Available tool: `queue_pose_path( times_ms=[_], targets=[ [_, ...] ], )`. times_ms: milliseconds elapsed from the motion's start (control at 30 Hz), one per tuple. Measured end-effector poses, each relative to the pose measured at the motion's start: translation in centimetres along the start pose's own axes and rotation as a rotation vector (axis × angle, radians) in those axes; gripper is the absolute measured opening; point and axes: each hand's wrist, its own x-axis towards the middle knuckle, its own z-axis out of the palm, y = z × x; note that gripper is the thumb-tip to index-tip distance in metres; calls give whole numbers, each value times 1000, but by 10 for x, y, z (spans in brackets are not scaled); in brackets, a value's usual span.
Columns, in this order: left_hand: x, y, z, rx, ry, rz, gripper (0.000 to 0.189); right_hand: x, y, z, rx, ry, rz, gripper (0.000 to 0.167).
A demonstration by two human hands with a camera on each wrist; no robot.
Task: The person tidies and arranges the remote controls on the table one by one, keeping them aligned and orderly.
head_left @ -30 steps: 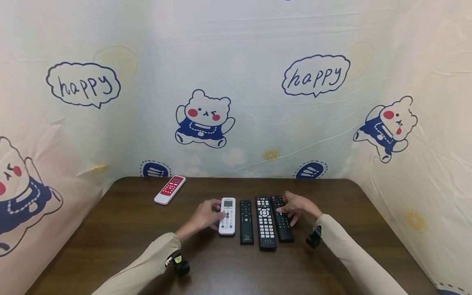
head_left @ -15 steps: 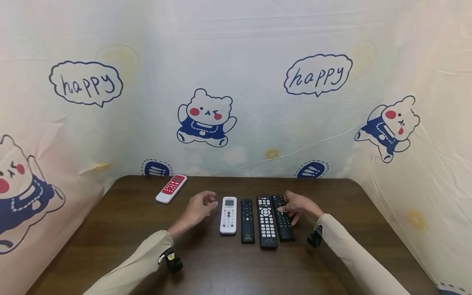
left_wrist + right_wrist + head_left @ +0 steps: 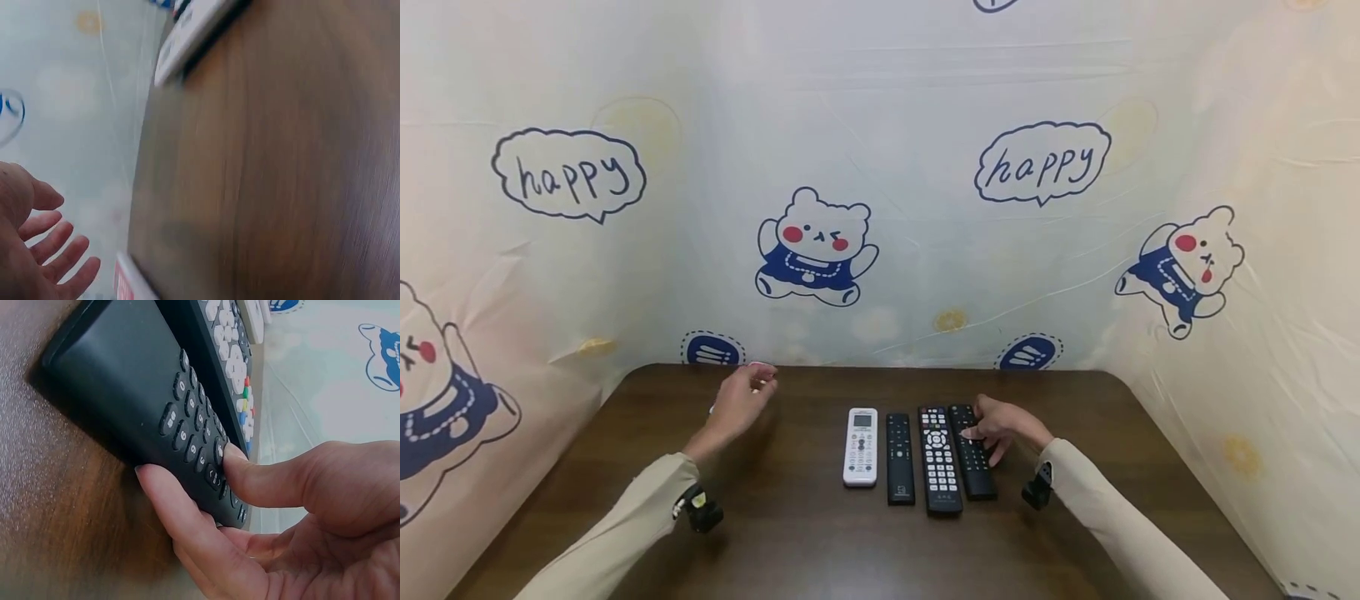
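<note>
My left hand reaches over a red-and-white remote control at the far left, hiding most of it in the head view. Its fingers are spread and hold nothing in the left wrist view. My right hand holds the rightmost black remote control, thumb on its buttons and fingers along its side. Left of it lies a longer black remote with white buttons. Further left come a slim black remote and a white remote with a small screen, all side by side.
All of this lies on a dark brown wooden table. A pale curtain printed with bears and words hangs behind it and along both sides. A small black camera sits on the left sleeve, another camera on the right.
My left hand has let go of the white remote and moved left and away from me, over to the red-and-white remote. My right hand stays on the rightmost black remote.
</note>
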Motion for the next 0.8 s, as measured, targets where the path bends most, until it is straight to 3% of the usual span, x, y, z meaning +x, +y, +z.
queue_pose_path(
  times_ms=[267, 567, 800],
  targets=[
    [14, -43, -27, 76, -5, -20, 35, 4, -8, -4, -6, 3, 5, 39],
    [13, -62, -33, 89, -89, -111, 46, 6, -1, 2, -6, -21, 29, 38],
    [18, -66, -28, 146, -169, -208, 56, 2, -1, 0, -8, 7, 19, 36]
  ],
)
